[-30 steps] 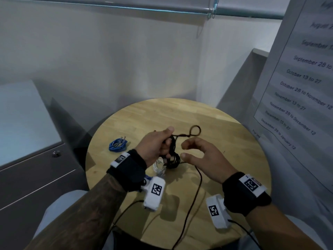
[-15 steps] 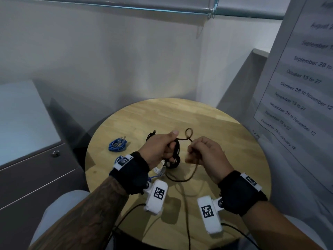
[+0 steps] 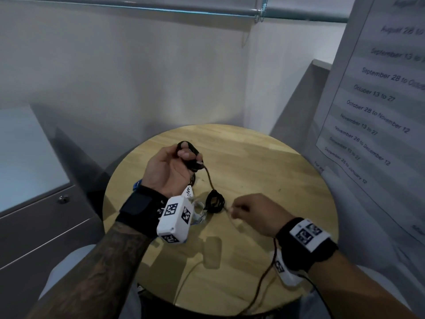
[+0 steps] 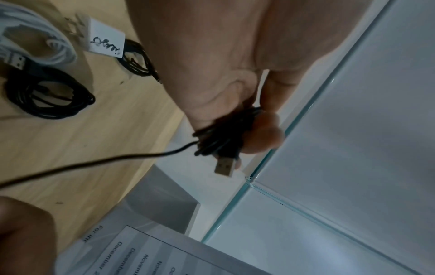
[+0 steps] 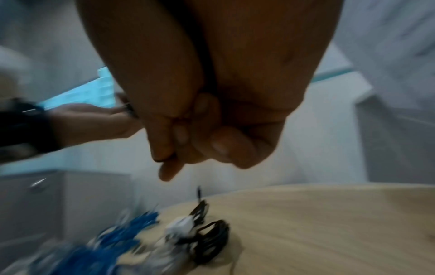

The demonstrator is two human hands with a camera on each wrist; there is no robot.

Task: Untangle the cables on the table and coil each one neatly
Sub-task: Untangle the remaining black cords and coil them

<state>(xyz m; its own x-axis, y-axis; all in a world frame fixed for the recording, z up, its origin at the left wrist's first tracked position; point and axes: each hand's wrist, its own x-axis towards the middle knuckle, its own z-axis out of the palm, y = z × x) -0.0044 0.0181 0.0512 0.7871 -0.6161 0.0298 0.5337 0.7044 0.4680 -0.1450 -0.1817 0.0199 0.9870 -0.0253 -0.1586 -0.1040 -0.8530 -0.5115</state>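
1. Above the round pale wooden table point(image 3: 264, 162), the left hand point(image 3: 169, 170) is raised with its fingers curled round a small bundle of thin black USB cable point(image 3: 192, 158). The loops sit wound about the fingertips, and the metal USB plug point(image 4: 224, 166) sticks out of the bundle unsecured.
2. Nearer the body, the right hand point(image 3: 254, 214) pinches the free run of the same cable between thumb and fingers, its other fingers curled in. The strand sags between the hands, then trails past the right wrist and over the near table edge.
3. Risk: a sharp pull by the right hand could likely drag loops off the left fingertips and undo the coil.
4. Risk: the sagging strand passes just over a finished black cable coil point(image 3: 215, 202) lying on the table, beside a white cable bundle point(image 4: 37, 46) and a tagged black coil point(image 4: 139, 61). It could snag these and tangle them again.
5. Risk: the hanging tail may catch on the table rim.
6. Room: the far and right parts of the tabletop lie bare, a grey cabinet point(image 3: 34, 210) stands left, and a wall with a printed notice point(image 3: 377, 93) closes the right side.
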